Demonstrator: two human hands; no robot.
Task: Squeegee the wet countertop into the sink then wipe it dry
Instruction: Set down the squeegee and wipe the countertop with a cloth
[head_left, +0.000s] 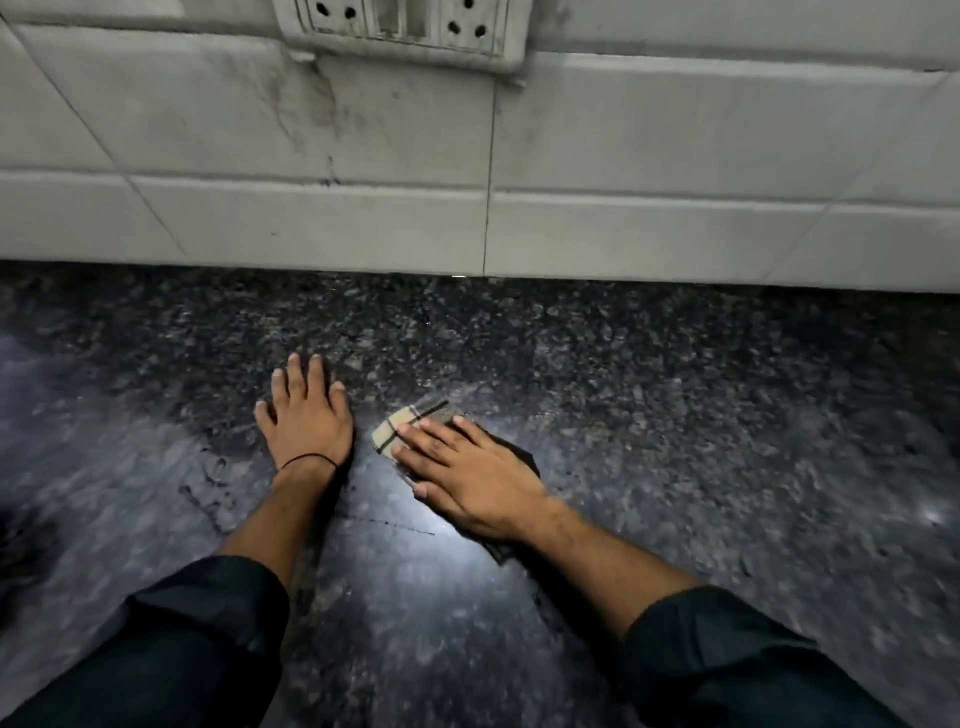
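The dark speckled granite countertop (675, 395) fills the lower half of the view and shines wet in the middle. My right hand (467, 467) lies flat with straight fingers on a folded cloth (402, 423), tan with dark stripes, pressing it against the stone. A dark part of the cloth shows beyond my wrist. My left hand (304, 415) rests flat on the bare counter just left of the cloth, fingers spread toward the wall; a thin black band circles its wrist. No squeegee or sink is in view.
A white tiled wall (467, 156) rises at the counter's back edge, with a grimy socket plate (400, 26) at the top. Smeared water patches (208, 488) lie left of my left forearm. A dark shape (21, 540) sits at the left edge.
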